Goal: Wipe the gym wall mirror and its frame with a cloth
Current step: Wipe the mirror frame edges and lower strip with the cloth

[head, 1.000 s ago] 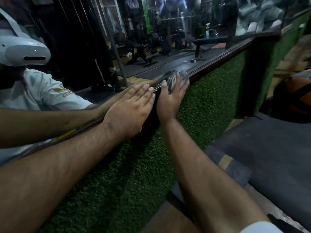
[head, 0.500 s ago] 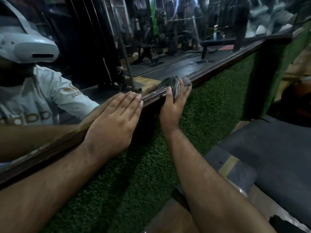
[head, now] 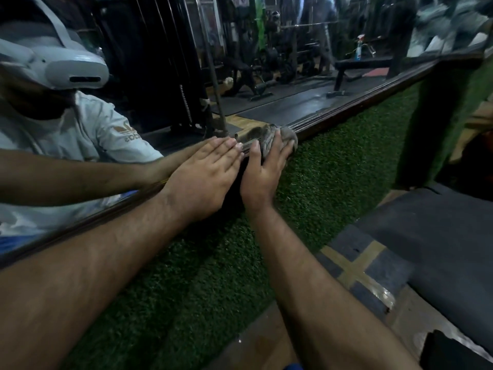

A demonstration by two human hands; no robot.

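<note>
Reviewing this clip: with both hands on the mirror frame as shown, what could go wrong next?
The left hand lies bare and flat on the frame, its fingertips at the glass, so it may leave smudges on the mirror. The right hand presses a small bunched cloth that covers little of the frame, so wiping may miss the moulding's grooves.

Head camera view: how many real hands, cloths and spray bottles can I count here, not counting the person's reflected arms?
Bare hands: 2, the left hand flat on the dark wooden mirror frame, the right hand pressing the cloth.
Grey crumpled cloths: 1.
Clear spray bottles with red trigger: 1, seen in the reflection.
Total: 4.
</note>
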